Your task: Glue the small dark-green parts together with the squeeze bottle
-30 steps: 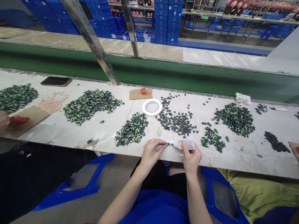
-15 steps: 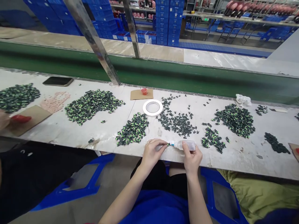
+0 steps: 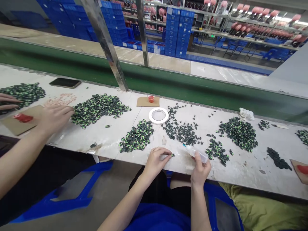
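Between thumb and forefinger, my left hand point(image 3: 157, 159) pinches a small black-and-green piece point(image 3: 172, 155) just above the table's front edge. My right hand point(image 3: 201, 168) is wrapped round a clear squeeze bottle point(image 3: 197, 154) with a thin blue tip, which points up and left, apart from the piece. Beyond my left hand lies a heap of black-and-green pieces point(image 3: 136, 136). Small black parts point(image 3: 186, 134) are scattered past the bottle. A smaller group of black-and-green pieces point(image 3: 218, 151) sits to the right of my right hand.
A white tape roll point(image 3: 158, 115) lies mid-table, near a red pot point(image 3: 151, 98) on cardboard point(image 3: 141, 102). At the left, a co-worker's hand point(image 3: 56, 117) reaches over the table beside a large heap point(image 3: 99, 109) and a phone point(image 3: 64, 82). A metal post point(image 3: 108, 48) rises behind.
The bottle has drawn back to the right, its tip leaving the small piece and tilting up. A co-worker's hands have come in over the table at the left. My view has shifted slightly.
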`<state>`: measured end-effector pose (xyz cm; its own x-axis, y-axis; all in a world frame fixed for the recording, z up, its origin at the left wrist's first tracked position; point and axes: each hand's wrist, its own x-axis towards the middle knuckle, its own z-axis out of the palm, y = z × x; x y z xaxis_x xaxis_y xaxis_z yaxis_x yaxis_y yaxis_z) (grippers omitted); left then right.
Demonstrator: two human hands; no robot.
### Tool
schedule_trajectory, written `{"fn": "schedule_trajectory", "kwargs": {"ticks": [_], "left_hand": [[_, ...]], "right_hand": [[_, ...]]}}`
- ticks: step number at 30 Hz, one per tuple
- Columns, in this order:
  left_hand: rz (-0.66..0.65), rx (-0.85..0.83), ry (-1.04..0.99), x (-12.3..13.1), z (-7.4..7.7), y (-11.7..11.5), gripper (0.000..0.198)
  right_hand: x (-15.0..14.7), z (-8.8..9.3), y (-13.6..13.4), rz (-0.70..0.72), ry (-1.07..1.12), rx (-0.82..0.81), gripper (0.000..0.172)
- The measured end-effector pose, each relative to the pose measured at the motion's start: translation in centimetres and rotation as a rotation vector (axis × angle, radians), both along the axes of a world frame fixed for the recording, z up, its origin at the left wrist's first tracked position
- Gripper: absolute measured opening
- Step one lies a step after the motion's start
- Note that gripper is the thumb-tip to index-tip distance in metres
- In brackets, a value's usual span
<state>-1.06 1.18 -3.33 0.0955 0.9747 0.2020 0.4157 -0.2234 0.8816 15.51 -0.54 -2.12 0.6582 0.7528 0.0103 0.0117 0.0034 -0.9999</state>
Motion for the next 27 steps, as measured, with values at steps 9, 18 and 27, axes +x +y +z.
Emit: {"fn": "schedule_trajectory", "kwargs": {"ticks": [9, 18, 27], "left_hand": [[-0.092, 0.005, 0.058, -0.7, 0.2, -0.7, 0.009], [-0.106, 0.044, 0.144, -1.3, -0.3, -1.2, 0.010], [-0.003, 0.076, 0.220, -0.3, -0.7, -1.6, 0.011]], "right_hand": [[-4.3, 0.0, 3.1, 0.391, -0.270, -0.010, 0.040], [-0.6, 0.6, 1.5, 0.243, -0.413, -0.116, 0.040], [0.9, -0.9, 1.9, 0.064, -0.809, -0.254, 0.039]]}}
